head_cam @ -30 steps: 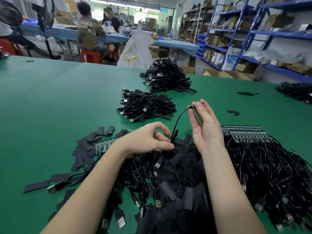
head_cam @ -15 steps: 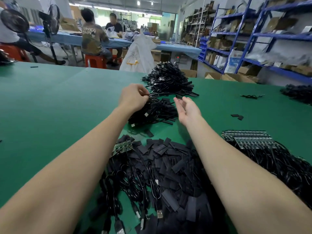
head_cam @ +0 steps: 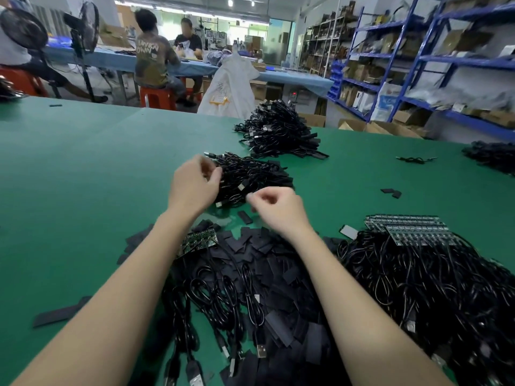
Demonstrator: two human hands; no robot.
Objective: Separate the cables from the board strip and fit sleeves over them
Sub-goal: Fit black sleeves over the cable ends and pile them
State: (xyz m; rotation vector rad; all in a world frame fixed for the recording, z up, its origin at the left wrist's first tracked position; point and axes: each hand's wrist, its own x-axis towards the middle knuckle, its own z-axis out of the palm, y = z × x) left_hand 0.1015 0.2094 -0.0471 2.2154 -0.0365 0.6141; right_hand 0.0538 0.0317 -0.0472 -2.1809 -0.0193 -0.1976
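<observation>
Left hand (head_cam: 195,185) has its fingers curled against the near edge of the middle cable pile (head_cam: 250,176); motion blur hides the fingertips, so I cannot tell whether they pinch a cable or just touch the heap. Right hand (head_cam: 278,207) hangs just beside it, fingers loosely curled, holding nothing visible.

Below both wrists lies the loose sleeves (head_cam: 267,254) heap mixed with unsleeved cables. The short board strip (head_cam: 199,240) sits under the left forearm, and more board strips (head_cam: 407,227) lie off to the right of the right hand.

Risks, as a judgement:
- If a cable is only half released, the left hand may drag neighbours out of the pile and tangle finished with unfinished ones.
- The right hand dropping blind into the sleeves could grab two at once.
- Forearms sweeping low may scatter sleeves across the green table (head_cam: 83,176).
</observation>
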